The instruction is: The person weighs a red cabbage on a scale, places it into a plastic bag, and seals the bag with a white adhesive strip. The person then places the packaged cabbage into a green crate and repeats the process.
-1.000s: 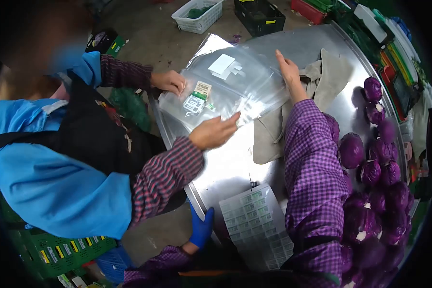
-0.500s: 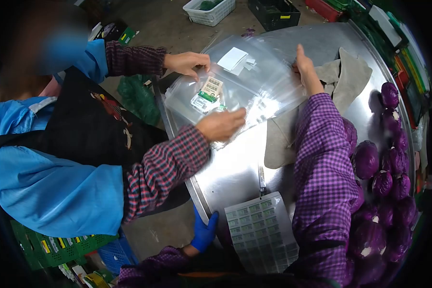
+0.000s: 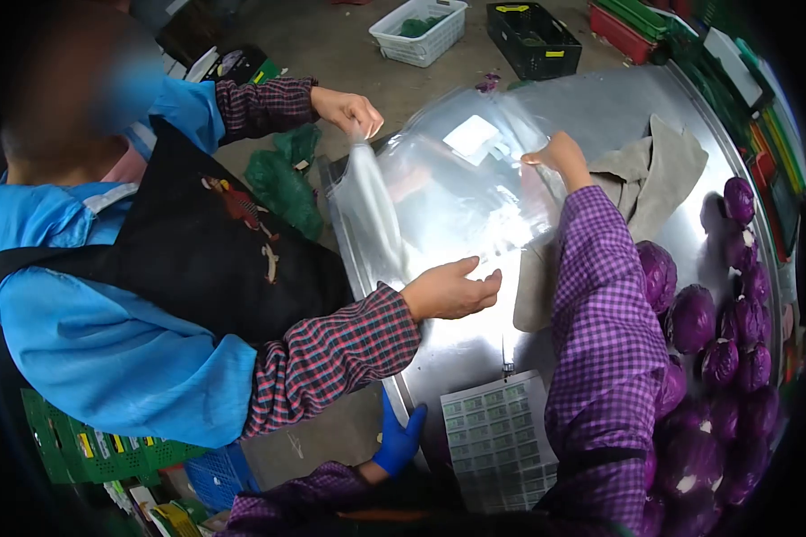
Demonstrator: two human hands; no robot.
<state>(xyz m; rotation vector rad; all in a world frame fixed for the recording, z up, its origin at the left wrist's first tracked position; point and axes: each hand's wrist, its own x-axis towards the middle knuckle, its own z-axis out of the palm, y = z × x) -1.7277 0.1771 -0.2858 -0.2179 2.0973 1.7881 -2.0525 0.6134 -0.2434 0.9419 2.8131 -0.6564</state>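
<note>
My right hand, bare below a purple checked sleeve, pinches the right edge of a stack of clear plastic bags. A white paper slip shows through the plastic. My left hand, in a blue glove, is at the near-left edge of the metal table with thumb and fingers apart. Across from me, a person in a blue top lifts the bags' left edge with one hand. That person's other hand hovers palm-up by the near edge of the bags.
Purple cabbages line the table's right side. A grey cloth lies behind my right hand. Nearer me are a sheet of labels and a thin metal tool. White and black crates stand on the floor beyond.
The person opposite has raised the bags' left edge, and the green-and-white label is out of sight. My right fingers have closed on the right edge. The whole view has shifted slightly.
</note>
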